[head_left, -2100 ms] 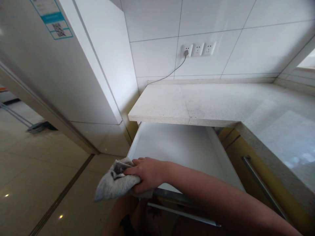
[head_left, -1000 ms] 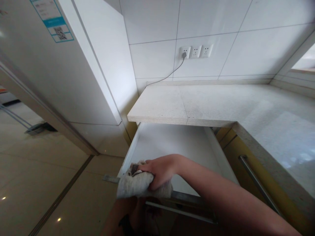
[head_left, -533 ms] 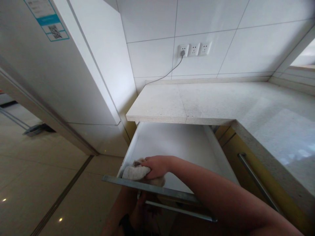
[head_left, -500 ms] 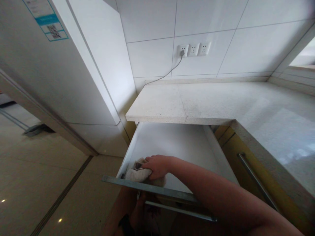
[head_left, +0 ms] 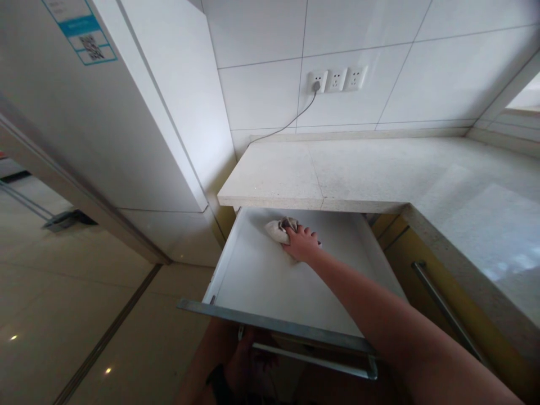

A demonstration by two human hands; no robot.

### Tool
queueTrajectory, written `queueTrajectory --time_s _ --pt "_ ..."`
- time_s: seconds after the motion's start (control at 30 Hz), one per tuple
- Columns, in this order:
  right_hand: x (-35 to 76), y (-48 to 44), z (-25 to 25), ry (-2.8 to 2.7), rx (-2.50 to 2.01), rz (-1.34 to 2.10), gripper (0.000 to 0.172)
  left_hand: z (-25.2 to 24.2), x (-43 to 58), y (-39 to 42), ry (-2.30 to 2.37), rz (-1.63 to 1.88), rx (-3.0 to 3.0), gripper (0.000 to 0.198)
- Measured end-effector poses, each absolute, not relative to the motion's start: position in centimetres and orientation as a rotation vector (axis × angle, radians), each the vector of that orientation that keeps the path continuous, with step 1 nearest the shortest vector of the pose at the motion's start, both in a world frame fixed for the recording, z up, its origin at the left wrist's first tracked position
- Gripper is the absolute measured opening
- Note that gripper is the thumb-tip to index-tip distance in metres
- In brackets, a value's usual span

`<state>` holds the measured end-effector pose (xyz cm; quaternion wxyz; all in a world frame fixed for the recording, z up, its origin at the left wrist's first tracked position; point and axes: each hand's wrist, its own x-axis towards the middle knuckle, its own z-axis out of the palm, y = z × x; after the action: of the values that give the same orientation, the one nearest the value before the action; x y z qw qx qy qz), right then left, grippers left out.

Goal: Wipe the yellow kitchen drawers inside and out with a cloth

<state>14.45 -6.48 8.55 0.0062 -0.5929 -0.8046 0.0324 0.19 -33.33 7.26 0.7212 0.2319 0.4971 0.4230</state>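
1. Head view: the right hand (head_left: 302,243) is clamped on a cloth (head_left: 277,229), its thumb and fingers over the bunched fabric.
2. That cloth lies on the floor of a pulled-out white drawer (head_left: 253,281), toward its back edge and about midway between its side walls, just in front of the counter's overhanging edge.
3. The right forearm crosses the drawer's front right corner on its way to the cloth.
4. The left hand (head_left: 241,357) is in shadow below the drawer's front edge, near the left end of the metal handle (head_left: 312,360). Whether it grips anything cannot be told. A dark band (head_left: 218,385) circles its wrist.
5. The two hands are well apart, one inside the drawer and the other beneath its front left part.
6. Above the drawer, the pale counter (head_left: 358,169) runs along the tiled wall and turns at an inner corner on the right. Under that corner is a yellowish cabinet door (head_left: 392,242) with a long bar handle.
7. Three sockets (head_left: 336,80) sit on the wall; a plug (head_left: 316,86) fills the leftmost, its cord trailing down to the counter's back left corner.
8. Left of the counter stands a tall white unit (head_left: 126,124) bearing a blue-edged label (head_left: 82,34). Past it, a dustpan (head_left: 61,221) rests on the tiles.
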Motion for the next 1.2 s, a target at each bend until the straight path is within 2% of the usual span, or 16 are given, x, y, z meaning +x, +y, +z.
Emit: queueTrajectory --time_s 0.1,0.2,0.3,0.43,0.53,0.63,0.83,0.93,1.07,1.2 --pt "15.2 -6.4 8.6 -2.524 -1.912 0.131 0.070 7.6 0.3 -33.5 1.181 0.912 0.600 0.064" --pt "14.4 -7.7 8.9 -2.725 -1.734 0.181 0.078 8.2 0.1 -33.6 1.230 0.879 0.673 0.066" --pt "12.7 -9.8 9.4 -2.957 -1.322 0.265 0.081 9.2 -0.1 -33.3 1.277 0.849 0.739 0.069" --pt "10.6 -12.8 10.1 -3.133 -0.600 0.364 0.075 10.9 -0.5 -33.0 1.486 0.785 1.024 0.071" --pt "9.9 -13.5 10.1 -3.162 -0.381 0.366 0.072 11.7 -0.5 -32.9 1.521 0.768 1.127 0.070" --pt "10.3 -12.3 9.9 -3.140 -0.534 0.346 0.072 11.3 -0.1 -32.8 1.509 0.719 1.104 0.065" --pt "13.0 -7.8 9.0 -2.808 -1.482 0.219 0.074 10.2 0.4 -32.7 1.509 0.648 1.094 0.063" --pt "14.2 -6.6 8.7 -2.651 -1.769 0.220 0.073 10.5 0.1 -32.9 1.512 0.706 1.093 0.063" --pt "14.5 -7.0 8.5 -2.725 -1.724 0.223 0.079 11.0 -0.3 -33.2 1.458 0.802 1.088 0.062" --pt "13.2 -9.3 8.8 -2.942 -1.401 0.250 0.085 10.9 0.1 -33.1 1.498 0.729 1.116 0.061"
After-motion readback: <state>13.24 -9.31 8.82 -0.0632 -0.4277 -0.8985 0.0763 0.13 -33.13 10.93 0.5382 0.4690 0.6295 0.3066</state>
